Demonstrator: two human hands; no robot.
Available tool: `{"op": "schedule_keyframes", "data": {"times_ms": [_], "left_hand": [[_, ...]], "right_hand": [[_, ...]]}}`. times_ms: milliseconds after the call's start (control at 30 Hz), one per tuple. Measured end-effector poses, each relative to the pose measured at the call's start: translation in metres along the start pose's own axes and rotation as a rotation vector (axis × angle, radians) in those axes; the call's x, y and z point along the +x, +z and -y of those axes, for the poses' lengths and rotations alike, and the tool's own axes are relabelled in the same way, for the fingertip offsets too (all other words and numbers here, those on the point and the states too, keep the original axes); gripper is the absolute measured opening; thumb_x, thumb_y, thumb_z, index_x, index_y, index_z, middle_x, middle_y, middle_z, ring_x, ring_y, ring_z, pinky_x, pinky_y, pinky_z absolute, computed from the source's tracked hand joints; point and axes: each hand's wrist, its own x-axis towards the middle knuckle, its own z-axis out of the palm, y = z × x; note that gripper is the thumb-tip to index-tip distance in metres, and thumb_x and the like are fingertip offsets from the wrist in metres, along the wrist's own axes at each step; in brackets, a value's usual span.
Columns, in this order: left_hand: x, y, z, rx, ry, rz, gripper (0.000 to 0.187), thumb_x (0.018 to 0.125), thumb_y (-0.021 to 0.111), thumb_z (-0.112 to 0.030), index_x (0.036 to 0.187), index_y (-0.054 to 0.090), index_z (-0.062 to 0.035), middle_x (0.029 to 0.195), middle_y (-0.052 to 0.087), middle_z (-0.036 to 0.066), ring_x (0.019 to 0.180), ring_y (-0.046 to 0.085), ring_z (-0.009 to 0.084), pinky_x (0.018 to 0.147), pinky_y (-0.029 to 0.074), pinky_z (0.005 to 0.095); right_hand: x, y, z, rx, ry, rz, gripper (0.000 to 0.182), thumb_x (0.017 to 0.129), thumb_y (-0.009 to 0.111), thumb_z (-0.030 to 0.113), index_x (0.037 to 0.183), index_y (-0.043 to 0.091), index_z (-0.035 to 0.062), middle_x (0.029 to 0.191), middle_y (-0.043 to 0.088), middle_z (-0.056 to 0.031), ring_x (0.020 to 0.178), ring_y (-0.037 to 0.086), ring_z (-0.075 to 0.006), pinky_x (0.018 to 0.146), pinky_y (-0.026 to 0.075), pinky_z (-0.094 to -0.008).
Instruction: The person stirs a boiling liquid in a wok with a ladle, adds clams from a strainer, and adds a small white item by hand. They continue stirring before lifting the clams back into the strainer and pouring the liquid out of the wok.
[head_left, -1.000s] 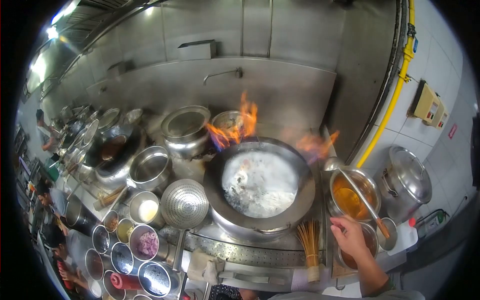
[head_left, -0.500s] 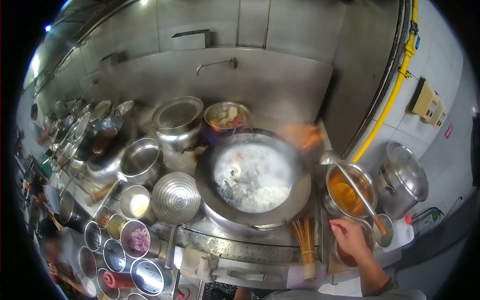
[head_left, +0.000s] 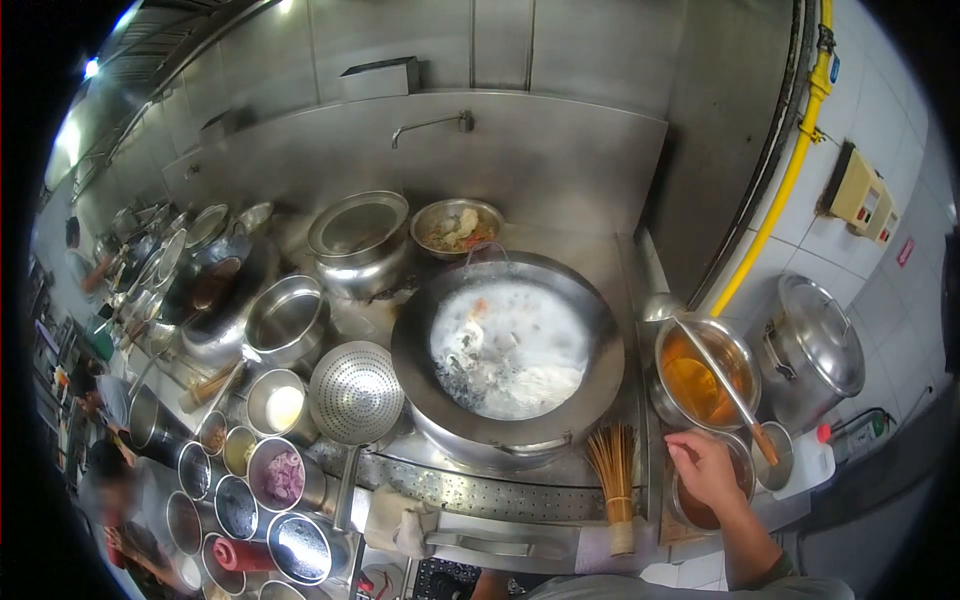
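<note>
My right hand [head_left: 703, 468] is over the left part of a metal bowl [head_left: 742, 470] at the lower right, fingers bent and held together; whatever they hold, if anything, is hidden. My left hand does not show; only a small skin-coloured patch is visible at the bottom edge. A large wok [head_left: 605, 400] of bubbling whitish liquid [head_left: 520, 345] sits on the stove. Beside it stands a pot of orange liquid [head_left: 690, 385], with a wooden-handled ladle [head_left: 722, 378] across its top. A bamboo brush [head_left: 617, 480] lies near the front edge.
Left of the wok is a perforated strainer [head_left: 356, 392], with metal containers and a red bottle [head_left: 243, 555] below it. A lidded pot [head_left: 815, 340] stands at the right. Behind are a bowl of food [head_left: 457, 228] and a tap [head_left: 435, 126]. Other people [head_left: 112, 490] are at the far left.
The orange flame behind the wok on the right is gone, and the haze there is thinner. My right hand remains over the bowl, nearly unchanged. The view has shifted slightly.
</note>
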Motion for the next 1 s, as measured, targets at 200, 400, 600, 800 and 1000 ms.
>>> {"op": "schedule_keyframes", "data": {"times_ms": [200, 400, 600, 800, 1000], "left_hand": [[0.002, -0.0007, -0.0018, 0.002, -0.004, 0.004, 0.054, 0.096, 0.058, -0.048, 0.135, 0.058, -0.0114, 0.131, 0.059, 0.014, 0.122, 0.054, 0.031, 0.099, 0.043, 0.0449], [0.0039, -0.002, -0.0023, 0.006, -0.003, 0.013, 0.053, 0.096, 0.058, -0.048, 0.134, 0.058, -0.0112, 0.129, 0.06, 0.014, 0.119, 0.054, 0.0304, 0.097, 0.044, 0.0445], [0.005, -0.002, -0.0036, 0.007, -0.004, 0.019, 0.052, 0.096, 0.058, -0.048, 0.133, 0.059, -0.0111, 0.127, 0.06, 0.014, 0.117, 0.055, 0.0299, 0.095, 0.044, 0.0441], [0.0057, -0.002, -0.0044, 0.003, -0.006, 0.024, 0.051, 0.097, 0.058, -0.048, 0.131, 0.059, -0.0109, 0.125, 0.06, 0.013, 0.115, 0.055, 0.0294, 0.093, 0.045, 0.0437], [0.0063, -0.0019, -0.0059, 0.003, -0.005, 0.028, 0.05, 0.097, 0.058, -0.048, 0.13, 0.06, -0.0107, 0.123, 0.061, 0.013, 0.112, 0.056, 0.0289, 0.091, 0.045, 0.0433]], "right_hand": [[0.0008, -0.0054, 0.0011, 0.008, 0.03, 0.011, 0.015, 0.091, 0.066, 0.008, 0.103, 0.072, -0.0006, 0.091, 0.069, -0.0151, 0.075, 0.069, -0.0288, 0.067, 0.054, -0.0332], [-0.0023, -0.0034, -0.0036, 0.01, 0.044, 0.013, 0.016, 0.092, 0.066, 0.009, 0.103, 0.072, -0.0012, 0.092, 0.069, -0.0153, 0.078, 0.07, -0.03, 0.07, 0.055, -0.0342], [-0.001, -0.0056, 0.0031, 0.007, 0.069, 0.037, 0.016, 0.091, 0.066, 0.008, 0.102, 0.072, -0.0014, 0.093, 0.07, -0.0154, 0.08, 0.07, -0.0315, 0.072, 0.055, -0.0353], [-0.002, -0.0035, 0.0011, -0.014, 0.044, 0.044, 0.016, 0.091, 0.066, 0.009, 0.103, 0.072, -0.0013, 0.093, 0.07, -0.0153, 0.08, 0.07, -0.0312, 0.071, 0.054, -0.0356], [-0.0012, -0.0028, -0.0009, -0.001, 0.051, 0.045, 0.016, 0.091, 0.066, 0.009, 0.102, 0.072, -0.0008, 0.093, 0.07, -0.015, 0.08, 0.069, -0.0313, 0.071, 0.054, -0.0355]]}}
